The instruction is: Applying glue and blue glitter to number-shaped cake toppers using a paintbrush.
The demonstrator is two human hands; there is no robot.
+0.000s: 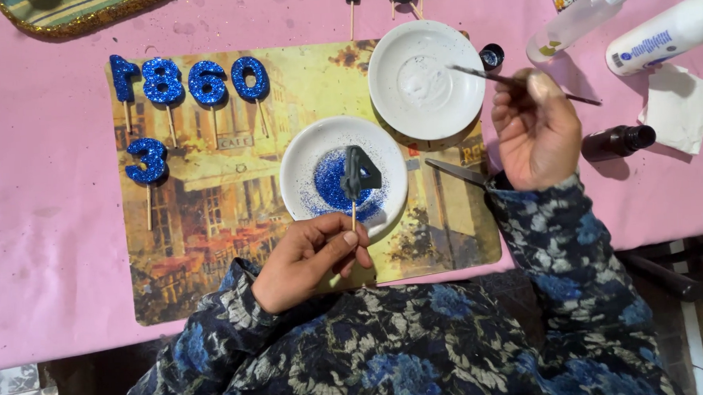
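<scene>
While the left hand (311, 257) pinches the stick of a dark number (360, 174) over the glitter plate (299, 156), the right hand (534, 129), closed round a brush (483, 74), could drip glue onto the placemat (212, 226).

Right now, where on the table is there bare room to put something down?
Free: the pink cloth left of the placemat, and the placemat's lower part under the glittered digit 3. Crowded: the top right, with the white plate, the glue bottles, the napkin, and the right hand holding a brush.
</scene>
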